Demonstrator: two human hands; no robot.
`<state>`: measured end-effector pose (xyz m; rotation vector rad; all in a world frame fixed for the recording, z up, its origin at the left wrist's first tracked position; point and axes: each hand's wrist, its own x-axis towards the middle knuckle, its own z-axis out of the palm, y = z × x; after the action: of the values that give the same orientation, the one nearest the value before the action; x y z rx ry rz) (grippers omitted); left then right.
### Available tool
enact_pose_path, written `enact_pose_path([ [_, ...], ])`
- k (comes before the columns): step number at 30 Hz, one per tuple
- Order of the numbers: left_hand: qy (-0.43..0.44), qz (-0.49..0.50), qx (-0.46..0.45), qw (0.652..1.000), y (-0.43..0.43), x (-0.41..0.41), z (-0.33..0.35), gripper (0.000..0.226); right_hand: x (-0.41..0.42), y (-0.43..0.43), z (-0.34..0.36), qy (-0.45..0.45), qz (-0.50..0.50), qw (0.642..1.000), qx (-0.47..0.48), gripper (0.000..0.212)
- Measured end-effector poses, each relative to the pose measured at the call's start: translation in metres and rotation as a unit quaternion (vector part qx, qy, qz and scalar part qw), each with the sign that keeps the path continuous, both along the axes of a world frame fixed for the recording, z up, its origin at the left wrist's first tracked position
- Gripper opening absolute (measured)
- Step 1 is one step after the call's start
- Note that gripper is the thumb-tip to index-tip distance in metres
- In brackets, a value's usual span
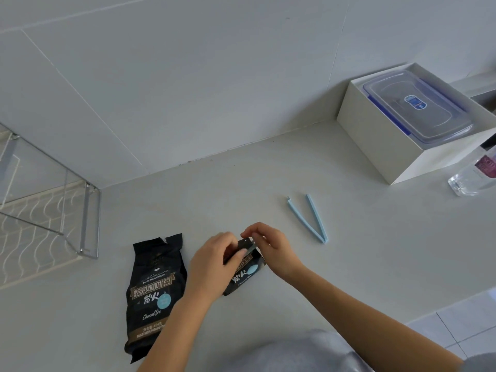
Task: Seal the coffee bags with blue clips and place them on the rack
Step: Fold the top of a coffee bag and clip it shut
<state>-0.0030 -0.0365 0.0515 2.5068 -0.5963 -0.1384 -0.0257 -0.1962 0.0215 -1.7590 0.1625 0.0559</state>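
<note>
Two black coffee bags are on the pale counter. One coffee bag [154, 294] lies flat at the left with its top torn. My left hand [212, 267] and my right hand [271, 247] both grip the folded top of the second coffee bag [245, 275], which my left hand partly hides. A light blue clip [311, 218] lies spread in a V on the counter, to the right of my hands and apart from them. The metal rack [53, 210] with a wavy wire shelf stands at the far left.
A white open box [381, 146] holding a clear plastic container with blue latches [418, 106] stands at the back right against the wall. A clear bottle [475, 175] lies beside it at the right edge. The counter's front edge runs along the lower right.
</note>
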Motion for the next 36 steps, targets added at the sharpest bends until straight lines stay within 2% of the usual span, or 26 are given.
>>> enact_pose_path([
  [3,-0.011,0.029,0.002,1.000,0.020,0.003,-0.001,0.017,0.003,0.004,0.010,0.003,0.063,0.998,0.026,0.013],
  [5,-0.002,0.062,-0.009,0.998,0.030,0.002,-0.005,0.019,0.006,0.003,0.011,0.014,0.095,0.995,0.025,0.014],
  [10,0.063,0.110,-0.129,0.983,0.028,-0.003,-0.022,0.016,0.017,-0.001,0.007,0.031,0.076,0.996,-0.020,0.007],
  [12,0.091,0.137,-0.184,0.969,0.026,-0.006,-0.028,0.021,0.018,0.003,0.005,0.030,0.053,0.997,-0.048,0.012],
  [15,0.160,0.192,-0.288,0.925,0.025,-0.012,-0.035,0.022,0.015,0.010,0.001,0.030,0.008,0.998,-0.057,0.011],
  [18,0.204,0.198,-0.336,0.898,0.028,-0.015,-0.038,0.020,0.014,0.012,-0.003,0.059,-0.026,0.998,-0.025,0.013],
  [22,0.235,0.184,-0.344,0.890,0.028,-0.012,-0.038,0.023,0.013,0.010,0.000,0.122,-0.058,0.987,0.084,0.015],
  [24,0.249,0.190,-0.340,0.887,0.027,-0.008,-0.036,0.020,0.014,0.009,0.005,0.140,-0.066,0.983,0.098,0.015],
  [26,0.264,0.194,-0.343,0.881,0.028,-0.007,-0.035,0.018,0.017,0.008,0.012,0.156,-0.041,0.985,0.054,0.017],
  [28,0.270,0.202,-0.346,0.876,0.032,-0.008,-0.034,0.014,0.021,0.009,0.020,0.134,0.003,0.989,-0.065,0.017],
  [29,0.266,0.205,-0.348,0.876,0.034,-0.009,-0.033,0.012,0.021,0.011,0.024,0.091,0.020,0.985,-0.145,0.015],
  [31,0.243,0.204,-0.342,0.885,0.034,-0.010,-0.032,0.012,0.018,0.020,0.033,-0.068,0.064,0.959,-0.269,0.023],
  [32,0.226,0.198,-0.334,0.894,0.031,-0.011,-0.032,0.014,0.016,0.027,0.037,-0.138,0.105,0.940,-0.294,0.028],
  [34,0.189,0.192,-0.316,0.910,0.026,-0.015,-0.031,0.026,0.014,0.043,0.040,-0.183,0.200,0.907,-0.322,0.028],
  [36,0.174,0.200,-0.317,0.911,0.026,-0.020,-0.033,0.044,0.014,0.056,0.039,-0.177,0.242,0.888,-0.349,0.019],
])
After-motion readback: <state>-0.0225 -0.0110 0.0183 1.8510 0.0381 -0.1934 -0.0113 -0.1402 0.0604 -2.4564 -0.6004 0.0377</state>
